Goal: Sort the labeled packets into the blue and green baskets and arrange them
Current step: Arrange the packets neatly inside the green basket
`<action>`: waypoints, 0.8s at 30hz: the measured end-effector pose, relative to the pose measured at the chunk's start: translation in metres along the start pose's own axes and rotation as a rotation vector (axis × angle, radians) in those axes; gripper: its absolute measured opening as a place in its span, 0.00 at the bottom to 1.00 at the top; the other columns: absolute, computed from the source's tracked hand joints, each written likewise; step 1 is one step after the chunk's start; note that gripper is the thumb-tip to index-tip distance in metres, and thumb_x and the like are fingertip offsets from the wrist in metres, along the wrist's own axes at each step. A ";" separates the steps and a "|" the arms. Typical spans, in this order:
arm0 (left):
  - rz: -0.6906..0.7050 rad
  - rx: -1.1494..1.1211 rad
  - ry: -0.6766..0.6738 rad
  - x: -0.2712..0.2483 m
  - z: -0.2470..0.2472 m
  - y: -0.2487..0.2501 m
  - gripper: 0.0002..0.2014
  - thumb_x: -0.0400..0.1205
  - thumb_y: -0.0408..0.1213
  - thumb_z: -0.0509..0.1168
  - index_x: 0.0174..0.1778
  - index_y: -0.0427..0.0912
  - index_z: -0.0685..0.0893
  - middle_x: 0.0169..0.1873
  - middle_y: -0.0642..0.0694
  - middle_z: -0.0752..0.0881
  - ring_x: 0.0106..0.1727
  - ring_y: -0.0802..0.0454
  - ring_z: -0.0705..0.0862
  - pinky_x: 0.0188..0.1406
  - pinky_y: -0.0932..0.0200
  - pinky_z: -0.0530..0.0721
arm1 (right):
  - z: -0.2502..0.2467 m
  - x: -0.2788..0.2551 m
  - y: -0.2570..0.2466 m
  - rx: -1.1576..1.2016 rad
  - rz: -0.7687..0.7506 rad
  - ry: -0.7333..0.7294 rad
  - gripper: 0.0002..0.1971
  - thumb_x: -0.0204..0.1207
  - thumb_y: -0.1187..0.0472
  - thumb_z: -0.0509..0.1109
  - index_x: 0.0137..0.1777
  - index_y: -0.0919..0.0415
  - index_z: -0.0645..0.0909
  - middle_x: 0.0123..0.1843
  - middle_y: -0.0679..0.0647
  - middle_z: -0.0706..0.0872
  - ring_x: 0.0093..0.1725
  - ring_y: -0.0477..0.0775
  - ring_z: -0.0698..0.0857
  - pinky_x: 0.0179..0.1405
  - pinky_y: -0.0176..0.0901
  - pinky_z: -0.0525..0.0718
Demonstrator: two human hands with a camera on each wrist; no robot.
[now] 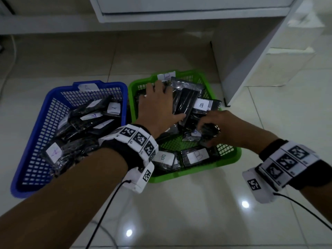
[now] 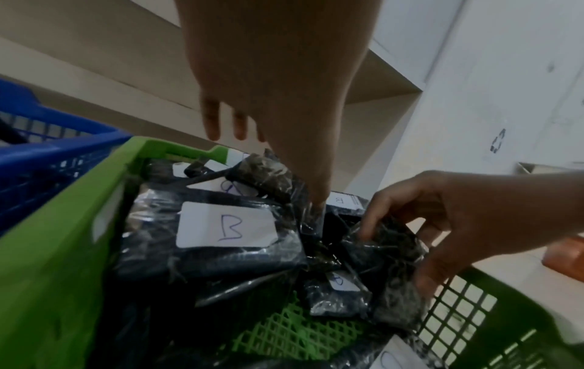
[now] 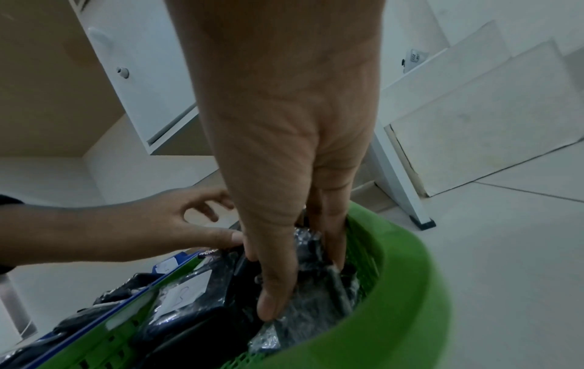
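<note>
The green basket (image 1: 188, 172) holds black plastic-wrapped packets with white "B" labels (image 1: 201, 105). The blue basket (image 1: 43, 133) to its left holds similar packets labelled "A" (image 1: 93, 119). My left hand (image 1: 158, 103) is spread flat over the packets at the back of the green basket, fingers straight, and the thumb presses on a packet (image 2: 319, 199). My right hand (image 1: 212, 123) reaches into the right side of the green basket and pinches a small black packet (image 1: 209, 131) between thumb and fingers (image 3: 275, 299). That packet's label is hidden.
Both baskets stand side by side on a glossy tiled floor (image 1: 179, 212). A white cabinet panel with a dark foot (image 1: 251, 60) stands just right of the green basket. Black cables (image 1: 106, 203) trail from both wristbands across the floor.
</note>
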State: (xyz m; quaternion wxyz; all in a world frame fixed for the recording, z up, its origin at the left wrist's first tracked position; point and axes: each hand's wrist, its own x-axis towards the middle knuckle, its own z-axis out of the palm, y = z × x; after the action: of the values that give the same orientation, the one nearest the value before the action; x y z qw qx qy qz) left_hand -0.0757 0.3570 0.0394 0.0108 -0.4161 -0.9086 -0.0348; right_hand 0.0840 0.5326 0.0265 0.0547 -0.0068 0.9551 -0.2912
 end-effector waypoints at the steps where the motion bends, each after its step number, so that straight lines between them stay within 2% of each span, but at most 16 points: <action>1: 0.097 0.012 0.017 0.002 0.000 0.004 0.41 0.73 0.67 0.69 0.80 0.54 0.67 0.74 0.39 0.70 0.73 0.35 0.69 0.60 0.33 0.82 | 0.001 -0.001 -0.001 0.022 0.012 0.012 0.28 0.59 0.60 0.87 0.58 0.42 0.83 0.54 0.39 0.83 0.52 0.45 0.83 0.50 0.34 0.81; 3: 0.239 0.003 -0.040 0.003 0.004 0.014 0.39 0.76 0.65 0.67 0.83 0.62 0.61 0.75 0.43 0.70 0.74 0.35 0.67 0.62 0.30 0.80 | 0.001 -0.004 -0.003 0.094 0.053 0.030 0.35 0.62 0.63 0.85 0.69 0.45 0.78 0.60 0.34 0.80 0.55 0.38 0.81 0.54 0.21 0.78; 4: 0.224 -0.006 -0.082 0.003 0.007 0.019 0.39 0.77 0.66 0.65 0.83 0.62 0.61 0.75 0.45 0.71 0.76 0.35 0.66 0.64 0.28 0.78 | 0.001 -0.005 -0.004 0.126 0.078 0.035 0.36 0.63 0.64 0.84 0.70 0.45 0.77 0.59 0.34 0.81 0.54 0.37 0.82 0.53 0.20 0.78; 6: 0.121 -0.016 -0.117 0.005 0.011 0.030 0.41 0.76 0.67 0.66 0.83 0.57 0.62 0.77 0.47 0.71 0.79 0.34 0.63 0.67 0.24 0.74 | 0.002 -0.007 -0.001 0.144 0.114 0.061 0.29 0.63 0.64 0.85 0.62 0.48 0.78 0.53 0.41 0.88 0.49 0.43 0.87 0.48 0.33 0.86; 7: 0.076 -0.026 -0.125 0.008 0.010 0.034 0.43 0.75 0.67 0.67 0.83 0.52 0.62 0.78 0.47 0.70 0.80 0.34 0.62 0.67 0.24 0.74 | 0.002 -0.007 0.000 0.134 0.129 0.085 0.26 0.62 0.64 0.85 0.57 0.51 0.78 0.49 0.46 0.89 0.47 0.47 0.89 0.45 0.41 0.88; 8: 0.055 -0.039 -0.143 0.012 0.006 0.037 0.45 0.74 0.67 0.69 0.82 0.48 0.63 0.79 0.47 0.70 0.80 0.35 0.62 0.67 0.24 0.75 | 0.002 -0.007 0.002 0.123 0.145 0.102 0.24 0.60 0.63 0.86 0.54 0.53 0.80 0.47 0.49 0.90 0.46 0.50 0.89 0.44 0.45 0.89; 10: 0.066 -0.048 -0.200 0.019 -0.002 0.035 0.48 0.71 0.66 0.73 0.81 0.44 0.65 0.79 0.45 0.71 0.81 0.35 0.62 0.67 0.26 0.76 | 0.002 -0.007 0.004 0.110 0.156 0.117 0.24 0.58 0.61 0.88 0.52 0.55 0.83 0.45 0.49 0.89 0.44 0.48 0.88 0.43 0.43 0.88; 13: 0.082 0.030 -0.280 0.025 -0.006 0.023 0.52 0.65 0.65 0.79 0.81 0.47 0.66 0.77 0.44 0.74 0.80 0.33 0.63 0.69 0.26 0.72 | 0.003 -0.007 0.004 0.122 0.143 0.117 0.25 0.53 0.57 0.89 0.49 0.53 0.83 0.42 0.43 0.88 0.41 0.44 0.87 0.40 0.35 0.83; 14: 0.082 0.054 -0.291 0.024 -0.008 0.022 0.50 0.65 0.64 0.79 0.79 0.47 0.68 0.75 0.44 0.75 0.78 0.33 0.65 0.69 0.27 0.72 | 0.003 -0.007 0.005 0.127 0.144 0.113 0.25 0.52 0.57 0.90 0.48 0.52 0.82 0.41 0.41 0.87 0.41 0.42 0.86 0.38 0.34 0.82; 16: 0.103 0.082 -0.269 0.022 -0.011 0.022 0.36 0.70 0.62 0.75 0.68 0.45 0.77 0.62 0.43 0.82 0.72 0.36 0.71 0.64 0.33 0.76 | 0.003 -0.007 0.008 0.128 0.150 0.111 0.26 0.51 0.56 0.90 0.46 0.50 0.81 0.40 0.40 0.87 0.41 0.40 0.86 0.37 0.34 0.80; 18: 0.121 0.043 -0.210 0.020 -0.018 0.021 0.20 0.75 0.56 0.71 0.51 0.44 0.80 0.43 0.44 0.81 0.60 0.39 0.79 0.54 0.41 0.80 | 0.005 -0.006 0.010 0.112 0.141 0.124 0.26 0.51 0.55 0.90 0.47 0.49 0.81 0.41 0.41 0.87 0.42 0.43 0.86 0.38 0.36 0.82; 19: 0.126 -0.029 -0.162 0.020 -0.021 0.018 0.14 0.77 0.51 0.70 0.45 0.44 0.79 0.38 0.45 0.80 0.53 0.39 0.82 0.48 0.44 0.82 | 0.005 -0.006 0.011 0.098 0.131 0.139 0.26 0.52 0.55 0.90 0.47 0.50 0.81 0.41 0.43 0.88 0.42 0.45 0.86 0.39 0.39 0.84; 20: 0.126 -0.137 -0.113 0.020 -0.023 0.012 0.10 0.79 0.46 0.67 0.44 0.43 0.79 0.35 0.46 0.79 0.46 0.39 0.83 0.42 0.47 0.83 | 0.006 -0.006 0.011 0.078 0.118 0.153 0.25 0.53 0.56 0.89 0.48 0.50 0.81 0.42 0.44 0.88 0.42 0.47 0.87 0.40 0.41 0.85; 21: 0.120 -0.266 -0.074 0.020 -0.024 0.006 0.07 0.82 0.42 0.65 0.48 0.42 0.81 0.35 0.46 0.81 0.42 0.40 0.84 0.38 0.50 0.82 | 0.006 -0.006 0.011 0.056 0.104 0.166 0.24 0.56 0.58 0.89 0.49 0.51 0.82 0.42 0.46 0.88 0.42 0.48 0.87 0.41 0.44 0.86; 22: 0.099 -0.385 -0.042 0.022 -0.028 0.000 0.09 0.84 0.39 0.62 0.57 0.42 0.82 0.38 0.46 0.84 0.41 0.43 0.85 0.36 0.53 0.80 | 0.006 -0.006 0.011 0.033 0.092 0.171 0.22 0.57 0.60 0.88 0.50 0.52 0.82 0.43 0.47 0.88 0.42 0.49 0.87 0.43 0.46 0.87; 24: 0.055 -0.577 -0.030 0.021 -0.037 -0.010 0.17 0.88 0.37 0.59 0.73 0.47 0.79 0.50 0.51 0.86 0.46 0.51 0.85 0.42 0.58 0.79 | 0.004 -0.006 0.010 -0.007 0.074 0.165 0.21 0.58 0.63 0.86 0.50 0.54 0.84 0.44 0.48 0.89 0.43 0.50 0.88 0.44 0.44 0.87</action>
State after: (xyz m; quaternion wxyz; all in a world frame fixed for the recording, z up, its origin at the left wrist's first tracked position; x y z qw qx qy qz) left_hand -0.0975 0.3636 0.0768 -0.1206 -0.4269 -0.8496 -0.2852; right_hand 0.0902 0.5387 0.0188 -0.0135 0.0522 0.9569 -0.2853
